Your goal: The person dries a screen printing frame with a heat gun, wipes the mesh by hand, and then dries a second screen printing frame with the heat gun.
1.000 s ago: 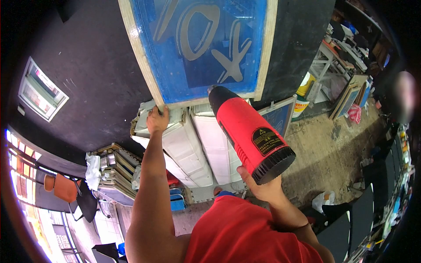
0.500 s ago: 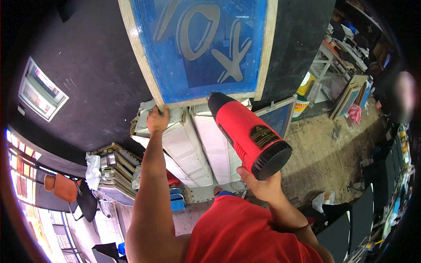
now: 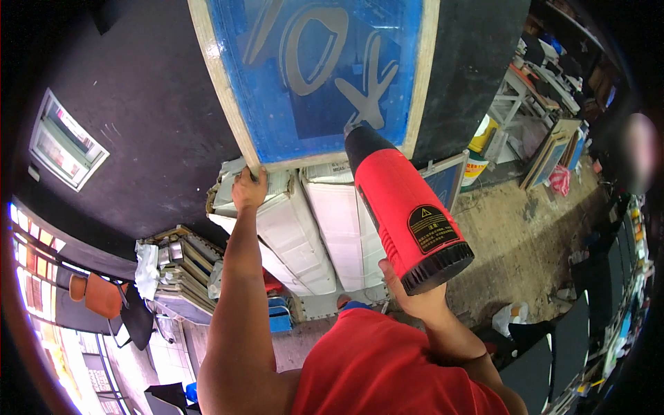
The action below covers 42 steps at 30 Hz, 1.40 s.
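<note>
A red heat gun [image 3: 411, 200] with a black nozzle and black rear cap is gripped by my right hand [image 3: 420, 299], whose fingers are mostly hidden behind it. Its nozzle points up at the lower right of a silk screen [image 3: 325, 131], a blue-coated mesh with pale letter shapes in a wooden frame. My left hand [image 3: 249, 189] is closed at the frame's lower left corner, thumb and fingers around the wood. Under that hand stands a tall white carton [image 3: 290, 228], with a second carton [image 3: 342, 228] beside it. The silk screen stands upright against a dark wall.
Stacked frames [image 3: 183, 273] lean at the left, near an orange chair [image 3: 97, 296]. Another screen [image 3: 446, 180] leans right of the cartons, beside buckets [image 3: 474, 166]. More frames [image 3: 550, 158] rest farther right. A blurred person [image 3: 638, 155] is at the right edge.
My right hand has shifted the heat gun a little to the right, and its nozzle has risen from the frame's bottom edge to over the blue mesh. My left hand stays put.
</note>
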Each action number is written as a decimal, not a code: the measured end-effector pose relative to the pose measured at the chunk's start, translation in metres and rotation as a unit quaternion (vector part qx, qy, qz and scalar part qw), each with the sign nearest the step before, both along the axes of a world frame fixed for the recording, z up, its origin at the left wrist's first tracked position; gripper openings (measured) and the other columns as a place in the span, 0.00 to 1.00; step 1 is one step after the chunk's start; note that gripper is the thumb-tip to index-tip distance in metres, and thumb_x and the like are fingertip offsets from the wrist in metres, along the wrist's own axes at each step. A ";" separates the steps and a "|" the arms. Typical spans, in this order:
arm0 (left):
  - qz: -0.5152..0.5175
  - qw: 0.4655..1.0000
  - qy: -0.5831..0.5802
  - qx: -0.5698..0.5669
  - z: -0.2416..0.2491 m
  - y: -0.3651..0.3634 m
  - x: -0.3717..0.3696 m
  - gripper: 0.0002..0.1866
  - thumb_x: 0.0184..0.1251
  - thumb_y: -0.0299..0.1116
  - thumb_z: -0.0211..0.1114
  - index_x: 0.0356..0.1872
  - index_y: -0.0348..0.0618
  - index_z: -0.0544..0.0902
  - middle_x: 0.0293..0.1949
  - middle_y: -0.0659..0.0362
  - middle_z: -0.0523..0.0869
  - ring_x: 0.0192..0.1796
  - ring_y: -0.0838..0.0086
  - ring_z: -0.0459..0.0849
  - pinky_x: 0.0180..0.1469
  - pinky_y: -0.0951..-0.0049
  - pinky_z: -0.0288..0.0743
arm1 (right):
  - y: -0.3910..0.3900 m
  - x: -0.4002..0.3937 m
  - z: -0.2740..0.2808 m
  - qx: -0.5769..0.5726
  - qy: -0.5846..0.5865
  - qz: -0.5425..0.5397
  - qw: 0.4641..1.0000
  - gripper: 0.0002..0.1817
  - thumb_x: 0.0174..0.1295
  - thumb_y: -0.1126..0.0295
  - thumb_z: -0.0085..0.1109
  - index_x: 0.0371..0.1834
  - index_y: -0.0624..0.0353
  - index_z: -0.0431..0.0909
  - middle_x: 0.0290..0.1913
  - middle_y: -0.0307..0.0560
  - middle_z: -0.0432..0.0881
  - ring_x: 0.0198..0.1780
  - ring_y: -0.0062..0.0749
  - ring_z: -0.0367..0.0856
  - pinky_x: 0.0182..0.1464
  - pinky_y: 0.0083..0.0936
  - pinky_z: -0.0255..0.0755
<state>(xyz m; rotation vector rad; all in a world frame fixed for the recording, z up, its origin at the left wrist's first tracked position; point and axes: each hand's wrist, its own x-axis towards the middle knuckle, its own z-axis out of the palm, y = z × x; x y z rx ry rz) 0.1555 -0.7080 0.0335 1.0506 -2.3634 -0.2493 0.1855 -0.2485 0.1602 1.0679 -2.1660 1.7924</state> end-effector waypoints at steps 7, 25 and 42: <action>-0.003 1.000 -0.005 0.009 -0.002 -0.003 -0.001 0.29 0.67 0.59 0.58 0.48 0.40 0.82 0.43 0.41 0.86 0.49 0.44 0.84 0.53 0.47 0.77 | 0.000 0.002 -0.009 -0.074 -0.145 0.087 0.983 0.26 0.56 0.71 0.76 0.57 0.65 0.76 0.52 0.49 0.81 0.52 0.35 0.80 0.55 0.34 0.74; -0.002 1.000 0.002 0.000 -0.003 -0.001 -0.001 0.28 0.67 0.58 0.59 0.48 0.40 0.81 0.42 0.40 0.86 0.48 0.44 0.84 0.52 0.47 0.77 | 0.003 0.004 -0.006 -0.028 -0.083 0.051 0.995 0.24 0.56 0.69 0.76 0.54 0.65 0.78 0.50 0.51 0.81 0.51 0.41 0.81 0.54 0.36 0.75; -0.010 1.000 0.009 -0.009 -0.003 -0.001 -0.001 0.25 0.67 0.56 0.60 0.43 0.40 0.82 0.40 0.44 0.87 0.47 0.47 0.85 0.50 0.48 0.77 | 0.007 -0.036 0.024 -0.159 -0.147 -0.031 0.976 0.11 0.66 0.74 0.66 0.48 0.64 0.77 0.37 0.41 0.81 0.33 0.22 0.79 0.34 0.22 0.75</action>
